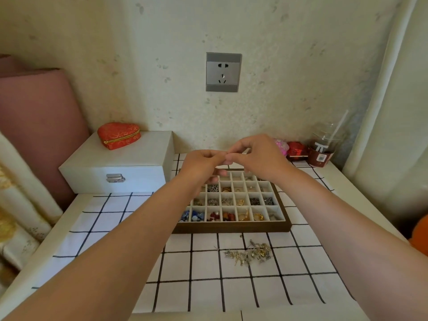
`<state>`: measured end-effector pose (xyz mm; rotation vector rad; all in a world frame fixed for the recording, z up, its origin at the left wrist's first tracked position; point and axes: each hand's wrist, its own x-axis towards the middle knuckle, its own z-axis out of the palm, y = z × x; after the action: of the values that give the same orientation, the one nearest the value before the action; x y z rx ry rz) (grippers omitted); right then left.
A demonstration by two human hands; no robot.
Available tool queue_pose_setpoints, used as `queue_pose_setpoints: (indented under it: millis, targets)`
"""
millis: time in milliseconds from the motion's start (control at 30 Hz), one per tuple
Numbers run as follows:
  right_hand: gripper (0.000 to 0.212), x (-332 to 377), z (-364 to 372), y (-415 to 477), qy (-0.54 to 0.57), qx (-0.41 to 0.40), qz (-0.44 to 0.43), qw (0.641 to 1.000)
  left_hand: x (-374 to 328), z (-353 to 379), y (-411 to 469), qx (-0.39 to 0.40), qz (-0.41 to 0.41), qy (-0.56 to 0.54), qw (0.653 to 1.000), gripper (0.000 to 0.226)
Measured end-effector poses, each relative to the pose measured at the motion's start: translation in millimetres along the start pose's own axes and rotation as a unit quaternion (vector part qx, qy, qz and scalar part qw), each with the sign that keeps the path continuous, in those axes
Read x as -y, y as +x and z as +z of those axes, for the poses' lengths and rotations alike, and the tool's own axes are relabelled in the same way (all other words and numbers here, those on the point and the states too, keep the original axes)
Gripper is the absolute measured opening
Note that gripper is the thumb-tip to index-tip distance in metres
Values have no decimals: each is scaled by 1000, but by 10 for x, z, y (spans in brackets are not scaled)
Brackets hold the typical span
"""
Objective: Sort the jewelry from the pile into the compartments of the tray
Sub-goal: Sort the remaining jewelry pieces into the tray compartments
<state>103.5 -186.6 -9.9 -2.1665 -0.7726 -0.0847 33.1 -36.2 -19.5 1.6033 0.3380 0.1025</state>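
Both hands were raised over the far end of the tray (231,228), fingertips meeting. The left hand (199,165) and the right hand (259,156) had their fingers curled in toward each other as if pinching. I cannot tell whether either held a piece, as anything between them was too small to see.

The tray lay on a checked cloth (208,286) on the surface. Its near row held blue beads (192,215) at the left, then red pieces (214,216) and gold rings (244,215). The rows behind held silver and dark bits, and the left forearm hid the tray's left side.

The pile (249,252) of silver and gold jewelry sat loose on the cloth at 6 o'clock from the tray, near it but apart.

At 9 o'clock from the tray stood a closed white box (115,163) with a red heart case (118,135) on its lid. At 2 o'clock, against the wall, were a cup (323,147) with a straw, a red packet (297,148) and something pink (281,144). A socket (223,72) was on the wall at 12 o'clock.
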Motion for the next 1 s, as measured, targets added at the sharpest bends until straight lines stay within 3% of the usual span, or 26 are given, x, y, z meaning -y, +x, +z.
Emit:
queue_pose_setpoints:
  millis: [100,167,267,367,700,1000]
  targets:
    - [8,-72,1,84,2,-2,0,1000,3,-13,57,10,-3,-5,1000,15]
    - [9,-166,-9,134,-39,-4,4,999,65,-10,118,-9,47,106,993,16]
    - [8,-340,3,154,-152,48,31,987,271,-21,184,-5,132,372,919,36]
    - [8,-460,99,115,-247,106,40,962,447,-46,199,30,159,525,836,53]
    - [12,-462,336,139,-328,72,7,942,551,-57,230,78,155,577,798,67]
    - [11,-413,90,-26,-246,25,44,968,510,-105,135,70,187,529,825,61]
